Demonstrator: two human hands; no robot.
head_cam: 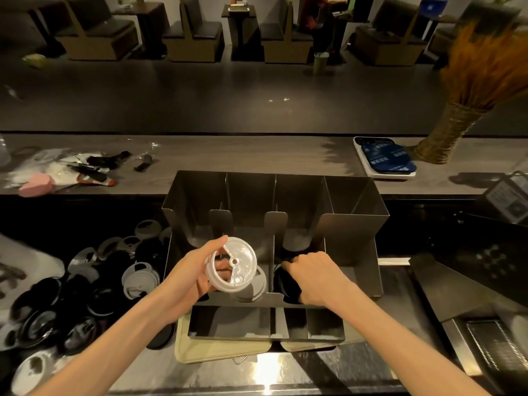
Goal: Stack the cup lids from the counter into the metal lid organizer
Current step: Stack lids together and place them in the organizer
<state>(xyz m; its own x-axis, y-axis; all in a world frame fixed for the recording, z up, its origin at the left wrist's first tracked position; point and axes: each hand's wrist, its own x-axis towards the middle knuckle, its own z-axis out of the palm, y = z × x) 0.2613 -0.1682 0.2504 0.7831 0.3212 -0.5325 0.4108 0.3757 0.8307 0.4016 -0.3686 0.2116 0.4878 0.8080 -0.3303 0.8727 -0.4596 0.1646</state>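
Dark counter (pixel 357 364), metal lid organizer (pixel 354 218), loose lids (pixel 85 295)

**Inspection: Person's Visible Body**

Two forearms enter from the near edge, one at left, one at right. Both are bare to the frame edge; no sleeve shows. The left hand (pixel 191 270) and right hand (pixel 317 277) wear no gloves. No rings, watch or bands are discernible on either.

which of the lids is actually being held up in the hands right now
The clear lid, gripped in the left hand above the metal lid organizer. The other loose lids lie piled on the counter to the left.
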